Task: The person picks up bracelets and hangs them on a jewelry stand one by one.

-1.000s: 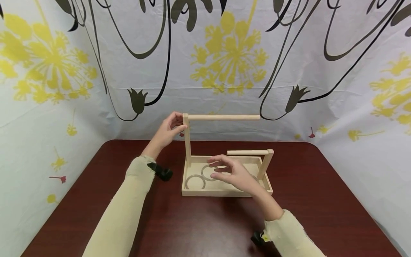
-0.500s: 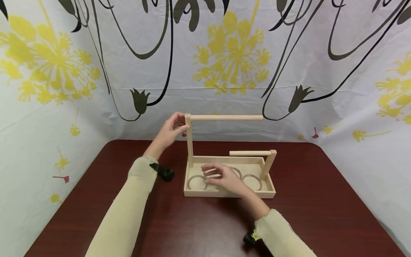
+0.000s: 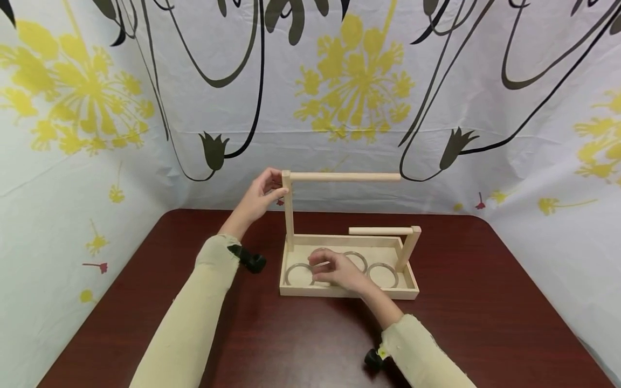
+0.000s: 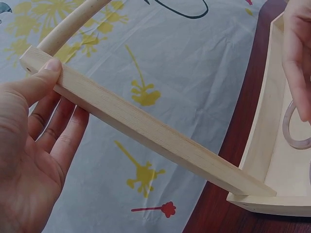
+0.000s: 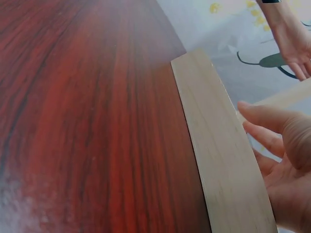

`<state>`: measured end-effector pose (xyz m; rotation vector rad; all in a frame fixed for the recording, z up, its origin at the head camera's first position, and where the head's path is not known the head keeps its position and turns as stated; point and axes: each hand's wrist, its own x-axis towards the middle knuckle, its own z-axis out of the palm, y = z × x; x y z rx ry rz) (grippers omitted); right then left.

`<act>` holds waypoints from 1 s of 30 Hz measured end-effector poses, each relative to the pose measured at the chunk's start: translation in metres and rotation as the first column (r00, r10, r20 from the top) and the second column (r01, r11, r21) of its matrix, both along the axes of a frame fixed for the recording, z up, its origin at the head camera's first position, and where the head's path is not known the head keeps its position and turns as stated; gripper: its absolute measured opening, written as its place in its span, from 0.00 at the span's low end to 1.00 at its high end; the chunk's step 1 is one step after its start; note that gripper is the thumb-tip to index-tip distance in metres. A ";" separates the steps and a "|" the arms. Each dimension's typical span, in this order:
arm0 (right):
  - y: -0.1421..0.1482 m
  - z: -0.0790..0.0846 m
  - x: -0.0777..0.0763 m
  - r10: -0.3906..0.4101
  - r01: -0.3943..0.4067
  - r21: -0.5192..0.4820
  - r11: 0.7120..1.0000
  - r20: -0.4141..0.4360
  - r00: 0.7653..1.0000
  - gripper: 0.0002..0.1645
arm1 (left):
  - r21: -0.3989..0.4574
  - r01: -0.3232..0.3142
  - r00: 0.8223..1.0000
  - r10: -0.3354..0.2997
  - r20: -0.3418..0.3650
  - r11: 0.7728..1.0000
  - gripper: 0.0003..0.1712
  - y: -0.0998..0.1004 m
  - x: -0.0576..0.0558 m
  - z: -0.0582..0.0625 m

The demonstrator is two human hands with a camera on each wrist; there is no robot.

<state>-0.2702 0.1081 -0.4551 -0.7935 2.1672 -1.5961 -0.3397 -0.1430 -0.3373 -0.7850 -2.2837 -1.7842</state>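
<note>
My left hand (image 3: 254, 196) grips the top of a tall wooden post (image 3: 289, 221), thumb on one face and fingers behind, as the left wrist view also shows. The post rises from the left end of a shallow wooden tray (image 3: 349, 292) and bears a long horizontal dowel (image 3: 344, 177). My right hand (image 3: 337, 269) reaches down into the tray with fingers curved and thumb apart. Below it a clear ring (image 4: 287, 127) is partly hidden; whether the fingers touch it, I cannot tell. A left ring (image 3: 287, 276) and a right ring (image 3: 397, 277) lie on the tray floor.
A shorter post (image 3: 408, 249) with a short dowel (image 3: 380, 231) stands at the tray's right end. Another ring (image 3: 365, 261) lies towards the back. The dark red table (image 3: 194, 323) surrounds the tray; a patterned cloth (image 3: 271, 108) hangs behind it.
My right hand has moved left and lower into the tray, uncovering the rings on the right. My left hand keeps its grip on the post. The whole view has shifted slightly.
</note>
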 end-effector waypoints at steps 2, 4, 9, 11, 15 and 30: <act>-0.001 0.000 0.000 -0.018 0.019 0.020 1.000 -0.011 1.000 0.26 | -0.001 -0.002 1.000 0.002 -0.003 1.000 0.17 0.000 0.001 0.001; -0.003 0.000 0.000 -0.028 0.028 0.024 0.999 -0.024 0.999 0.26 | -0.003 -0.004 1.000 0.004 -0.006 1.000 0.17 0.001 0.001 0.001; -0.007 0.001 0.001 -0.051 0.053 0.033 0.998 -0.067 0.996 0.26 | -0.007 -0.007 1.000 0.007 -0.009 1.000 0.17 0.000 0.000 0.001; -0.009 0.001 0.002 -0.075 0.079 0.047 0.996 -0.086 0.993 0.25 | -0.006 -0.007 1.000 0.007 -0.006 1.000 0.17 0.000 0.000 0.001; -0.010 0.000 0.003 -0.121 0.127 0.061 0.990 -0.104 0.987 0.25 | -0.001 -0.003 1.000 0.003 -0.001 1.000 0.17 0.000 0.000 0.001; -0.012 0.003 0.003 -0.210 0.212 -0.006 0.977 0.092 0.973 0.26 | 0.003 0.006 1.000 -0.006 -0.012 1.000 0.17 0.001 -0.001 -0.001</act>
